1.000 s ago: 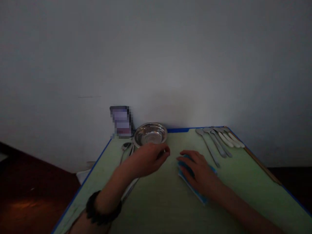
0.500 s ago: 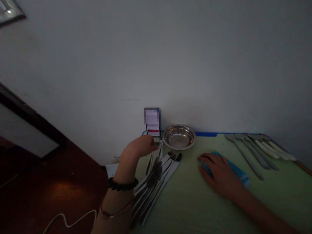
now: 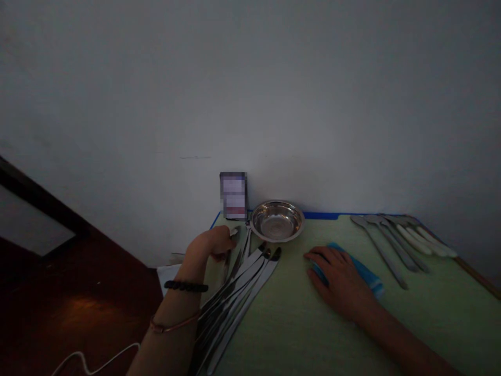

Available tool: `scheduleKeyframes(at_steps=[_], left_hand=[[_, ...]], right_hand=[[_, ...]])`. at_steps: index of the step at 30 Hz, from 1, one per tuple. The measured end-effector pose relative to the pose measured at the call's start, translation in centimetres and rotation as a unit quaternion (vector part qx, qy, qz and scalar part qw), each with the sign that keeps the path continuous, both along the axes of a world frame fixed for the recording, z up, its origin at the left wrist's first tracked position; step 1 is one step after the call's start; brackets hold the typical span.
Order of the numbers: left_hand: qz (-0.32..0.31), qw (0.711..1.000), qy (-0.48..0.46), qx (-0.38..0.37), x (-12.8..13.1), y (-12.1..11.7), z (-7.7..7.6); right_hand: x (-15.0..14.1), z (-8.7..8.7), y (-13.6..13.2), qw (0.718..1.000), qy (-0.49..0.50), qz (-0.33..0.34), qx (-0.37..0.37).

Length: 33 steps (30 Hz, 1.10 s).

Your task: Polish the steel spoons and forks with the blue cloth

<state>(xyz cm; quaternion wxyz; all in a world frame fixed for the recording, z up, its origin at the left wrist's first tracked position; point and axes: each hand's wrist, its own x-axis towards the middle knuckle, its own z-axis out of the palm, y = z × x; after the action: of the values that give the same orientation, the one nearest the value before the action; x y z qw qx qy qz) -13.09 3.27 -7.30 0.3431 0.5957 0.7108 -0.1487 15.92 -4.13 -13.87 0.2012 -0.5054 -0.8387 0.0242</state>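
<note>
Two hands noted. Left hand [image 3: 217,243]: fingers curled at a spoon [image 3: 235,230], left of the cutlery pile [image 3: 250,282] — whether it grips cannot be told. Right hand [image 3: 340,282]: half open, palm down on the blue cloth [image 3: 366,271], no closed grip visible. Metal bowl [image 3: 277,223] sits just beyond the pile, beside the upright phone [image 3: 235,196]. Risks, as judged: overlapping handles could snag and drag neighbours; a forward knock could topple the phone — its base stands near the left hand.

left hand [image 3: 219,244] at spoon [image 3: 235,231] | right hand [image 3: 335,274] on blue cloth [image 3: 366,269] | steel bowl [image 3: 277,222] beside phone [image 3: 234,195]
</note>
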Motion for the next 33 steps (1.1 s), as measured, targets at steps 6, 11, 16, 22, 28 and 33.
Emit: scheduleKeyframes(at_steps=[6,11,16,22,28,33], left_hand=[[-0.029,0.994,0.011,0.104,-0.4,-1.1,3.4],[-0.124,0.962,-0.06,0.235,3.3,-3.5,6.8],[-0.156,0.915,-0.317,0.192,9.6,-5.1,4.3],[-0.089,0.892,-0.399,0.193,15.6,-8.1,-3.1],[-0.087,0.882,-0.383,0.259,15.3,-8.4,-4.7],[-0.103,0.893,-0.302,0.318,13.6,-6.6,-4.7]], right_hand=[[-0.1,0.0,0.5,1.0,0.009,0.017,-0.006],[-0.2,-0.1,0.6,0.999,0.03,-0.001,0.012],[1.0,0.5,-0.4,0.995,0.048,-0.046,0.068],[5.2,0.2,-3.5,0.997,0.005,-0.068,0.039],[6.4,0.2,-2.5,0.992,0.094,-0.081,0.006],[6.8,0.6,-2.1,0.94,0.292,-0.158,-0.085]])
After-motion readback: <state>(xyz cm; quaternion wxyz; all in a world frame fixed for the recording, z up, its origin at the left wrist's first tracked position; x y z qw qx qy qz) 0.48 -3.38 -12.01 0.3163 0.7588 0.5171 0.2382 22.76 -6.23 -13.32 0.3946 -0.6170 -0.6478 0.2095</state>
